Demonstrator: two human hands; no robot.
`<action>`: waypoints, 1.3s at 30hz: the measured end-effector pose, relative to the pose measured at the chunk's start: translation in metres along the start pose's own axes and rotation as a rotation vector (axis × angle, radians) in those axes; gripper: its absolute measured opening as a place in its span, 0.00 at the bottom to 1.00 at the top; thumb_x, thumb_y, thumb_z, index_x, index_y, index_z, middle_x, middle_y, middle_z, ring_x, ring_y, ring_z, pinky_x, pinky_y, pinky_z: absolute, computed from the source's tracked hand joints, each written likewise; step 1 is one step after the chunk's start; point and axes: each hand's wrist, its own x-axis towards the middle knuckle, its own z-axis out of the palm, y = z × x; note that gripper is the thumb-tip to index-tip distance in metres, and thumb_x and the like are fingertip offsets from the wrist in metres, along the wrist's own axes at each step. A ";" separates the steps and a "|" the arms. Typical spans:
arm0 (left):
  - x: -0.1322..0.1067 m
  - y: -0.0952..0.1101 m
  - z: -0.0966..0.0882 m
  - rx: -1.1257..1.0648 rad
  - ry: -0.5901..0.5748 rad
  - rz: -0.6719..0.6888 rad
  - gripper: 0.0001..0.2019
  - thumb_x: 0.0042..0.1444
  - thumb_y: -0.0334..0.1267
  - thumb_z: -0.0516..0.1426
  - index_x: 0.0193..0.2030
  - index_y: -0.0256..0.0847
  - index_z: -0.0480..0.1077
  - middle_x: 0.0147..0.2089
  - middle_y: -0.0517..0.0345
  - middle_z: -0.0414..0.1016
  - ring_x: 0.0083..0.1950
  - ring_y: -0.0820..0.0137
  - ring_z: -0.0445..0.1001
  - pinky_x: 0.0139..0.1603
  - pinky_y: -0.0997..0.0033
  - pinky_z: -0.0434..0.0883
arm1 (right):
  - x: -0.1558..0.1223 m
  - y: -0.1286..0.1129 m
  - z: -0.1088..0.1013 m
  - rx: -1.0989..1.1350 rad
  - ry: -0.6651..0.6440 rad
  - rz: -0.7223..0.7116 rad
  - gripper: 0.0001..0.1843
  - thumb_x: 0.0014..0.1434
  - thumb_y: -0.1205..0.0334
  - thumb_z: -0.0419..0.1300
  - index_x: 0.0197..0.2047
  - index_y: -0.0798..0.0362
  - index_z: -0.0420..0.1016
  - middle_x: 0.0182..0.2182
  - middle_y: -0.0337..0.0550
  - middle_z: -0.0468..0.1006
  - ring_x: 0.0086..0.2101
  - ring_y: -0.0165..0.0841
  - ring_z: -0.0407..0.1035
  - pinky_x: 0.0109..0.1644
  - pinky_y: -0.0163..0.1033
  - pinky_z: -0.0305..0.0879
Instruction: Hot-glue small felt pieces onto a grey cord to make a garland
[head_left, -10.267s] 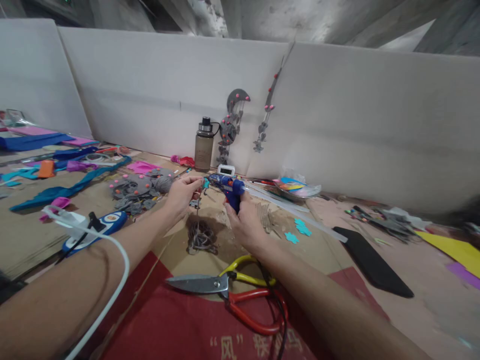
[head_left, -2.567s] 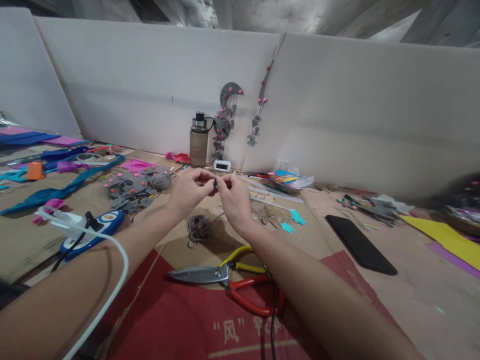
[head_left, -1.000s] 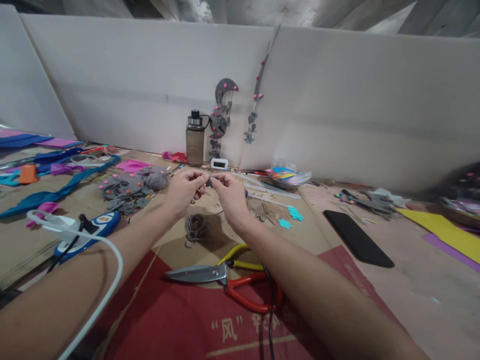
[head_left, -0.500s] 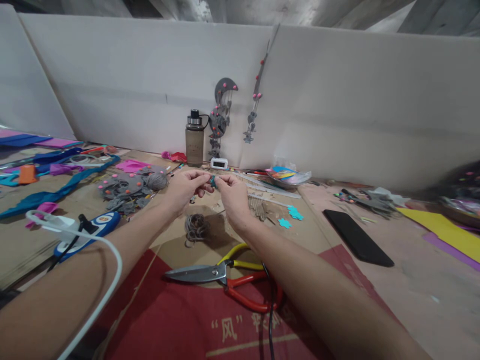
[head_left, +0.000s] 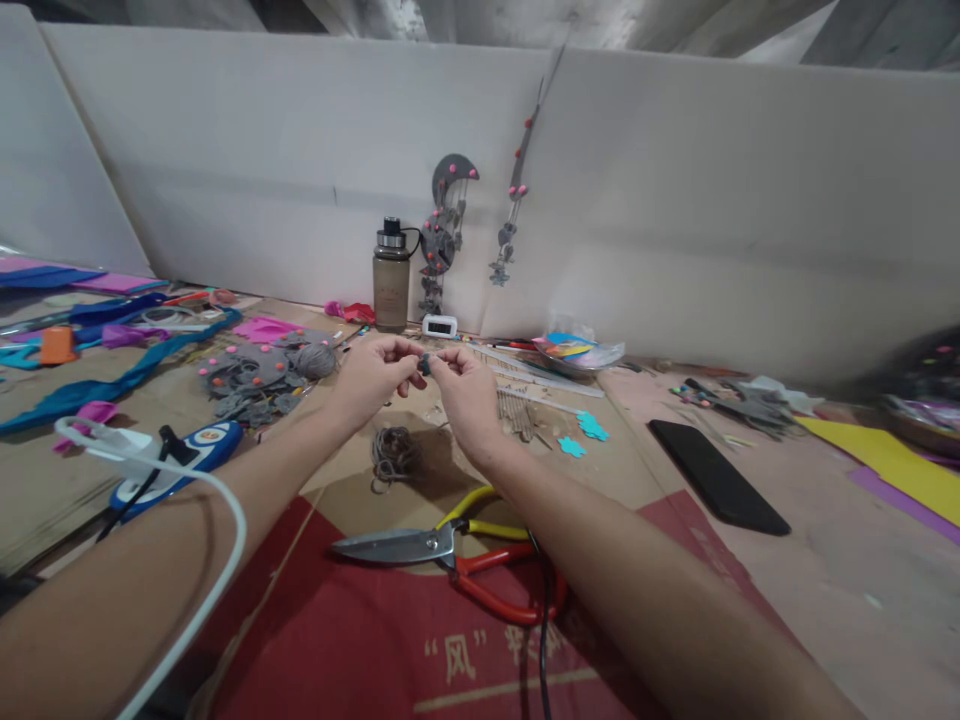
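Observation:
My left hand [head_left: 373, 375] and my right hand [head_left: 466, 390] meet above the cardboard-covered table, fingertips pinched together on a small dark craft piece [head_left: 424, 365] held between them. Below the hands lies a coil of grey cord [head_left: 391, 452]. Closer to me rest large scissors [head_left: 450, 555] with yellow and red handles. Several small teal foam shapes [head_left: 585, 432] lie to the right of my right hand.
A brown water bottle [head_left: 391, 280], a small white clock [head_left: 439, 325] and hanging grey ornaments [head_left: 442, 235] stand by the white back board. Grey felt pieces and a yarn ball [head_left: 311, 358] lie left; a black phone [head_left: 718, 476] right. A black cable [head_left: 544, 640] crosses the red sheet.
Long ago my right hand held a blue glue gun; it is gone from view. Over the last second both hands stay pinched on the small piece, turning it slightly.

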 end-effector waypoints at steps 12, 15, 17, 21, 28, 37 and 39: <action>-0.004 0.009 -0.005 0.241 0.012 0.109 0.08 0.47 0.38 0.60 0.30 0.36 0.75 0.24 0.56 0.76 0.24 0.72 0.73 0.22 0.77 0.67 | -0.002 0.006 0.000 -0.109 -0.036 -0.105 0.09 0.52 0.56 0.56 0.32 0.53 0.72 0.26 0.37 0.74 0.25 0.28 0.64 0.29 0.33 0.57; -0.003 0.006 -0.008 0.384 0.074 0.219 0.05 0.45 0.36 0.60 0.28 0.38 0.76 0.25 0.57 0.76 0.26 0.73 0.71 0.26 0.78 0.65 | -0.001 0.010 0.001 -0.113 -0.048 -0.124 0.10 0.53 0.55 0.57 0.33 0.53 0.72 0.28 0.38 0.76 0.28 0.29 0.65 0.31 0.33 0.58; -0.003 0.007 -0.008 0.434 0.083 0.231 0.04 0.45 0.35 0.59 0.28 0.38 0.75 0.25 0.57 0.75 0.26 0.74 0.70 0.26 0.78 0.64 | -0.001 0.010 0.001 -0.116 -0.052 -0.125 0.10 0.53 0.55 0.57 0.34 0.53 0.72 0.27 0.38 0.75 0.28 0.29 0.65 0.31 0.33 0.58; -0.003 0.009 -0.006 0.305 0.074 0.121 0.05 0.46 0.35 0.57 0.28 0.37 0.73 0.21 0.59 0.73 0.22 0.75 0.67 0.22 0.78 0.62 | -0.001 0.009 0.002 -0.131 -0.069 -0.119 0.10 0.54 0.56 0.56 0.35 0.53 0.72 0.24 0.35 0.71 0.25 0.27 0.60 0.30 0.33 0.56; 0.002 0.002 -0.010 0.058 0.056 -0.013 0.06 0.46 0.37 0.59 0.26 0.37 0.70 0.20 0.59 0.71 0.16 0.78 0.62 0.18 0.78 0.59 | 0.000 0.013 0.003 -0.149 -0.088 -0.114 0.14 0.54 0.55 0.56 0.41 0.53 0.70 0.21 0.31 0.63 0.23 0.27 0.56 0.30 0.33 0.54; 0.005 -0.001 -0.008 -0.079 -0.029 -0.108 0.08 0.46 0.39 0.61 0.27 0.35 0.71 0.20 0.59 0.71 0.16 0.80 0.61 0.18 0.79 0.58 | 0.002 0.010 0.002 -0.021 -0.052 -0.031 0.11 0.52 0.54 0.55 0.32 0.54 0.69 0.26 0.37 0.71 0.26 0.27 0.61 0.33 0.34 0.57; 0.005 -0.001 -0.008 -0.168 -0.067 -0.142 0.09 0.46 0.39 0.61 0.27 0.34 0.71 0.20 0.58 0.71 0.17 0.79 0.64 0.18 0.79 0.59 | 0.003 0.011 0.001 -0.006 -0.045 -0.017 0.11 0.51 0.54 0.55 0.32 0.54 0.69 0.26 0.37 0.71 0.27 0.27 0.61 0.34 0.34 0.58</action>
